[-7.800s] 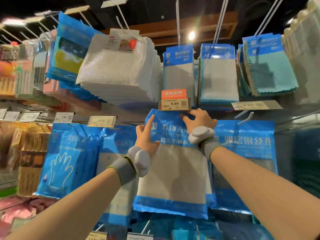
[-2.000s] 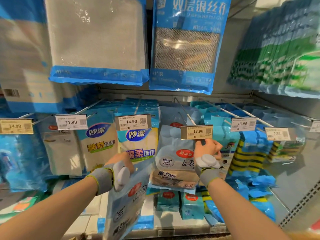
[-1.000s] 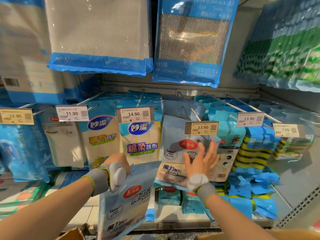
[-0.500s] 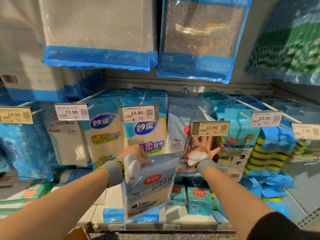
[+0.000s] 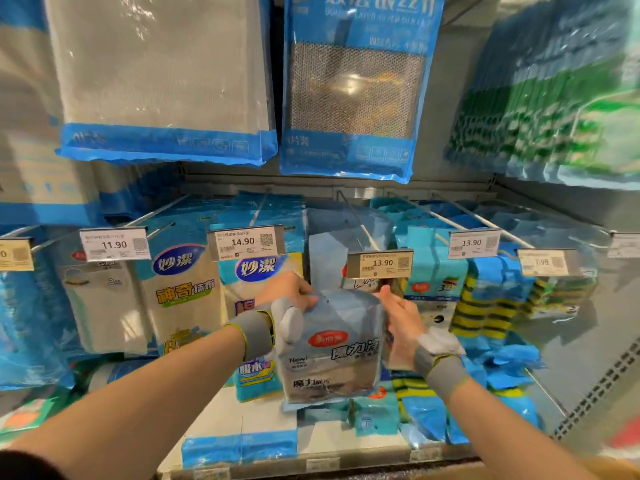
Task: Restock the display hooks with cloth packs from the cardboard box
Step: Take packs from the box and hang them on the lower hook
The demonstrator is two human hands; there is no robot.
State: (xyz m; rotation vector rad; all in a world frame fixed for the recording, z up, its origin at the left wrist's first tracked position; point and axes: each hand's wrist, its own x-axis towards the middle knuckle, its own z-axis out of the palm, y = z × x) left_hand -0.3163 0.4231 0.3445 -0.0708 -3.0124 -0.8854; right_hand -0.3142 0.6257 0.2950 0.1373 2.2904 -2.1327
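Note:
I hold a pale blue pack [image 5: 332,351] with a red oval logo upright in front of the lower row of hooks. My left hand [image 5: 291,292] grips its top left corner. My right hand [image 5: 398,317] grips its top right edge. The pack sits just below the 13.90 price tag [image 5: 380,264] at the tip of a metal hook [image 5: 356,220]. Similar pale blue packs [image 5: 332,244] hang further back on that hook. The cardboard box is out of view.
Neighbouring hooks carry packs under the 11.90 tag [image 5: 114,244] and the 14.90 tag [image 5: 246,241]. Striped sponge packs [image 5: 491,306] hang to the right. Large blue cloth packs [image 5: 349,84] hang overhead. Loose blue packs [image 5: 426,414] lie on the bottom shelf.
My left hand has lifted the pack up and to the right, under the 13.90 tag. My right hand has left the hanging packs and taken hold of the pack's right edge.

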